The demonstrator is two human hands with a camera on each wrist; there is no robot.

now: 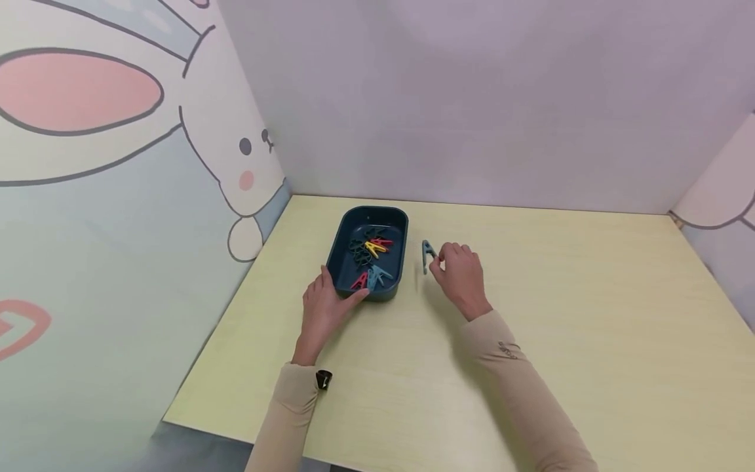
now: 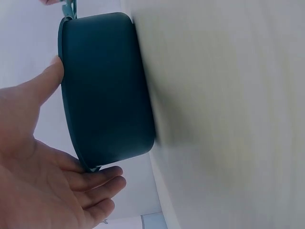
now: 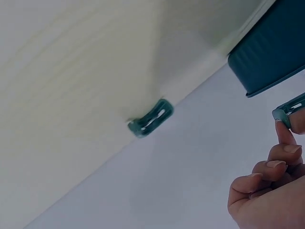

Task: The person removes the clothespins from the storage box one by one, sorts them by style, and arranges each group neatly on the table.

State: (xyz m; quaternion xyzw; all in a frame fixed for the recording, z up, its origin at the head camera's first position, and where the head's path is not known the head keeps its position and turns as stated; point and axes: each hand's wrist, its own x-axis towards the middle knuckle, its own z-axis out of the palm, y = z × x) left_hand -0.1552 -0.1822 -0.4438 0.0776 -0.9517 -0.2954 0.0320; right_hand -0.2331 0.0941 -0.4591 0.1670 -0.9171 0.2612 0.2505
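Note:
My left hand [image 1: 323, 308] holds the near left corner of a dark blue tray [image 1: 377, 208], thumb at the near rim and fingers along the left side. To the right of the tray, my right hand [image 1: 463, 275] pinches a teal clothespin [image 1: 431, 250] above the table. In the right wrist view that clothespin [image 3: 291, 104] sits at the fingertips, and a second teal piece [image 3: 151, 119] shows apart from the hand; whether it touches the table I cannot tell. Inside the tray lie a yellow clothespin [image 1: 374, 249], red ones [image 1: 360, 280], blue ones [image 1: 380, 274] and dark green ones [image 1: 361, 254].
The tray stands on a pale yellow table [image 1: 560, 314]. A lilac wall [image 1: 472, 118] closes off the back, and a wall with a painted rabbit [image 1: 218, 151] runs along the left. A black watch-like item [image 1: 324, 379] sits at the left cuff.

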